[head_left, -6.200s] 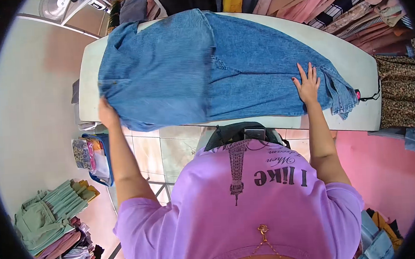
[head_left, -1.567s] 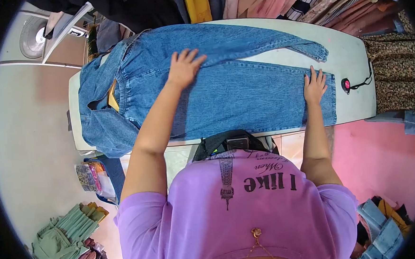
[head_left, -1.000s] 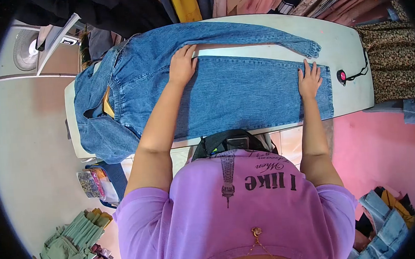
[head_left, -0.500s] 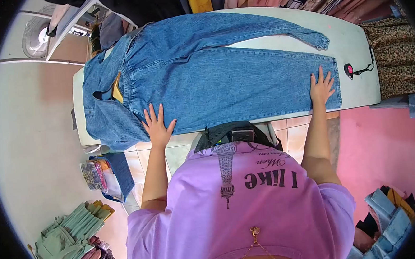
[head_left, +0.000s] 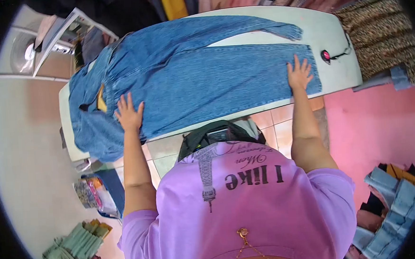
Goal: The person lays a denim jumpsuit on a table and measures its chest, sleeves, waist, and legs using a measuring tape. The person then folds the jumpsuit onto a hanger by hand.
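Note:
A blue denim garment [head_left: 213,74] with long legs and a gathered waist lies stretched lengthwise over a white-topped board [head_left: 325,32]. Its legs point right, and its upper part bunches at the left, hanging over the near edge. Through a gap near the waist shows something yellow [head_left: 101,99]. My left hand [head_left: 129,116] rests flat on the denim below the waist, fingers spread. Close to the leg hem, my right hand [head_left: 300,75] also lies flat with its fingers apart. Neither hand grips the cloth.
Right of the hem sits a small red-and-black device [head_left: 325,56] with a black cord. Clothes hang along the far side, including a patterned cloth [head_left: 377,33]. Folded green clothes [head_left: 77,246] and light blue denim [head_left: 397,208] lie below. A fan [head_left: 22,53] stands at upper left.
The view has shifted and tilted, so the board appears further left. My left hand sits slightly farther in from the near edge of the denim. Both hands stay flat on it.

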Available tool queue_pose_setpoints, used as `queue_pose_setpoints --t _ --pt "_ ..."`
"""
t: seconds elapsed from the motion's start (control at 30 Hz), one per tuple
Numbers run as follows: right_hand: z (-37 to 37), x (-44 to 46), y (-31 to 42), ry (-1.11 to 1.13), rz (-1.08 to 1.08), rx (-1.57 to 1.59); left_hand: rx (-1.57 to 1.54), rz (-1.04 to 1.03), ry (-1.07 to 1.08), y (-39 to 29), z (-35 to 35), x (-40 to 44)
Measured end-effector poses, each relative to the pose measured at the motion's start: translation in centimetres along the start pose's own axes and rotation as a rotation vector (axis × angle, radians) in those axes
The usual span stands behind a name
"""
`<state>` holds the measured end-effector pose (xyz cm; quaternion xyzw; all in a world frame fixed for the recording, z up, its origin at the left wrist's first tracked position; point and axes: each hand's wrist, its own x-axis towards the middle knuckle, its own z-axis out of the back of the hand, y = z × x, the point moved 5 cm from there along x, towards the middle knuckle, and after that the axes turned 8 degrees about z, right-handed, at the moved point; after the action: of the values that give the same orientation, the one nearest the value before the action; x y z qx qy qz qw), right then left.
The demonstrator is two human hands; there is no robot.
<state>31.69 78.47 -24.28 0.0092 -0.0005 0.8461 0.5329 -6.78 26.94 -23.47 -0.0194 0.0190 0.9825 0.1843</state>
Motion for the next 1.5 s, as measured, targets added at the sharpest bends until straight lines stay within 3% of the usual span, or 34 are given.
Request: queue_pose_setpoints --t 0.13,0.27,0.37,0.43,0.47,0.57,0.63,0.73,0.8,0.87,0.93,0.97,1.0,1.03,1.07,1.1,1.17,1.27,1.33,1.37,1.4,1.43,1.47,1.5 --pt "-1.0 -0.7 1.4 -0.005 0.041 0.047 0.057 0.194 0.113 3.0 -1.1 0.4" --pt "-0.1 -1.8 0.8 -0.022 0.106 0.085 0.05 0.223 0.094 3.2 -0.8 0.5" --pt "0.5 -0.8 -1.3 -0.075 0.222 0.101 -0.06 0.182 -0.064 3.8 0.1 -0.9" --pt "0.4 1.4 -6.0 -0.306 0.133 0.247 -0.259 0.058 -0.249 3.9 0.6 -2.3" --pt "1.9 2.1 -7.2 -0.458 0.187 0.144 -0.252 0.075 -0.251 3.9 0.7 -3.7" --pt "4.3 5.0 -9.5 -0.502 0.212 0.22 -0.265 0.023 -0.32 2.6 2.2 -7.1" --pt "4.9 7.5 -9.0 -0.584 0.283 0.176 -0.008 0.123 -0.197 2.6 3.6 -9.6" --pt "5.1 9.8 -10.4 -0.494 0.433 0.227 -0.052 0.118 -0.205 3.1 3.4 -10.5" --pt "2.9 11.2 -15.3 -0.253 0.259 0.28 -0.095 0.142 -0.227 2.1 3.3 -9.7" --pt "4.2 11.1 -15.4 -0.247 0.26 0.347 -0.102 0.215 -0.257 2.9 4.0 -10.7" --pt "3.5 10.4 -19.1 -0.411 0.065 0.454 -0.096 0.278 -0.28 3.6 5.0 -11.1" --pt "3.5 9.6 -22.6 -0.65 0.075 0.589 -0.112 0.285 -0.292 3.6 5.1 -10.7" --pt "0.1 11.7 -29.6 -0.713 0.176 0.513 -0.128 0.292 -0.305 3.5 5.2 -10.4" --pt "2.4 9.0 -30.1 -0.789 -0.188 0.948 -0.115 0.308 -0.288 3.6 5.0 -10.2" --pt "5.1 7.4 -31.1 -0.917 -0.383 1.432 -0.115 0.321 -0.295 3.6 5.0 -10.1" --pt "8.8 3.9 -30.5 -0.898 -0.625 1.627 -0.114 0.305 -0.295 3.5 4.9 -9.5" --pt "15.8 -0.4 -30.8 -0.988 -0.261 1.202 -0.095 0.236 -0.313 3.9 4.5 -8.2" --pt "23.3 -5.9 -27.2 -1.218 -0.142 0.968 -0.103 0.064 -0.307 4.7 3.5 -6.6" --pt "27.0 -8.9 -22.2 -0.931 -0.016 1.049 -0.077 0.028 -0.289 6.3 3.6 -5.8" --pt "27.8 -10.3 -20.1 -0.941 -0.017 1.041 -0.12 0.183 -0.171 8.1 3.3 -5.2" --pt "27.7 -10.6 -17.2 -0.773 0.023 1.111 -0.162 0.338 -0.051 9.8 2.7 -4.8" --pt "27.8 -10.9 -13.7 -0.603 0.063 1.174 -0.229 0.409 -0.048 11.3 2.0 -4.7" --pt "28.5 -12.1 -8.1 -0.482 0.02 1.006 -0.236 0.4 -0.047 11.5 1.6 -4.7" --pt "27.1 -12.1 -4.9 -0.381 0.016 0.976 -0.227 0.388 -0.175 11.4 2.0 -5.0"
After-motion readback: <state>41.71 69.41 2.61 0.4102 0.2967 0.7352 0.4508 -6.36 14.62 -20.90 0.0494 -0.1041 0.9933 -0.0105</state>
